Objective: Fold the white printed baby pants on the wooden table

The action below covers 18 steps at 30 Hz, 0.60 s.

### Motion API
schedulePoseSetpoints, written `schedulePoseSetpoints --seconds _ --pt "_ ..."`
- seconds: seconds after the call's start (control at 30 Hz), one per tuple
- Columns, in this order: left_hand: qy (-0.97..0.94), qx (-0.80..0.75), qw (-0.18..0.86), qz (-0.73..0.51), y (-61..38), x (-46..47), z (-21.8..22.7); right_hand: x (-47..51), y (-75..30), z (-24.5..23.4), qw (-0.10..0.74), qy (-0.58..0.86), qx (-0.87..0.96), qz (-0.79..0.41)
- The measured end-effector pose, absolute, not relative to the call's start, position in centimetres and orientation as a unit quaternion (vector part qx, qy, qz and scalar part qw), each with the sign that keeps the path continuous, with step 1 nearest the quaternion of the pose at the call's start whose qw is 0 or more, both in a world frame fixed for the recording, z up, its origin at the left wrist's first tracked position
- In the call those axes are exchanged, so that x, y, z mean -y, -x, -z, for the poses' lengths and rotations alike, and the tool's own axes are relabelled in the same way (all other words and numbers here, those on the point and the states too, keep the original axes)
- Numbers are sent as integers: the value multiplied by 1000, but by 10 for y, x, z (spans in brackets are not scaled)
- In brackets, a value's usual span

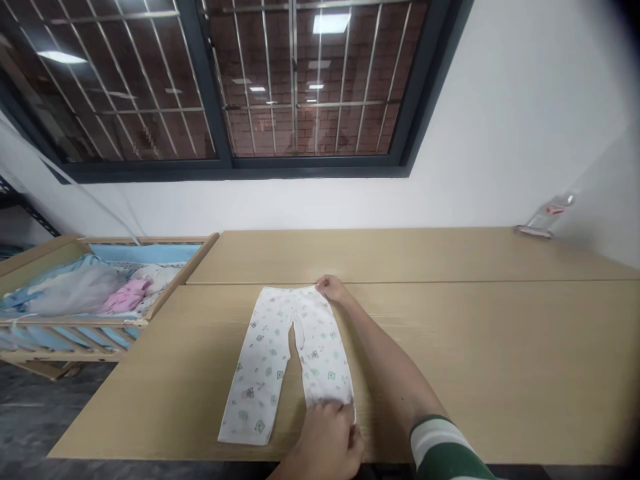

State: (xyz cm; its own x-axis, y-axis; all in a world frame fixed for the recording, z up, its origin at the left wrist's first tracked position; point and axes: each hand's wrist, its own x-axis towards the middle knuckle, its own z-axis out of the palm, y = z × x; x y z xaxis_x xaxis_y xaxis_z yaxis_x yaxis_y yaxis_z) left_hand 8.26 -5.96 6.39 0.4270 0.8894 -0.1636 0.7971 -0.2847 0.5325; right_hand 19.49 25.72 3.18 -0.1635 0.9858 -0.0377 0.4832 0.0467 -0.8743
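Note:
A pair of small white trousers (267, 357) with a scattered print lies flat on the wooden table, its waist toward the window and its legs toward me. My right hand (332, 288) reaches across and pinches the right corner of the waistband. Close to the table's front edge, my left hand (327, 433) has its fingers closed on the lower end of the right leg and covers most of that cuff. The left leg lies straight and untouched, with a narrow gap between the legs.
The light wooden table (475, 360) has a seam across it. A clear bottle (547, 215) stands at the back right. To the left is a wooden cot (180, 280) with blue lining, bedding and a pink cloth (127, 295). A barred window (310, 80) is above.

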Motion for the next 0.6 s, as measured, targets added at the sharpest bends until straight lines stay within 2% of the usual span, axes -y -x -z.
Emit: schedulePoseSetpoints --seconds 0.1,0.37,0.6 --pt "-761 -545 319 -151 -71 60 -72 -251 -194 -41 309 572 658 -380" --pt "-602 -514 503 -348 -29 76 -76 -256 -172 -81 284 591 660 -367" --pt "-537 -518 532 -401 28 99 -67 -256 -124 -99 309 601 653 -341"
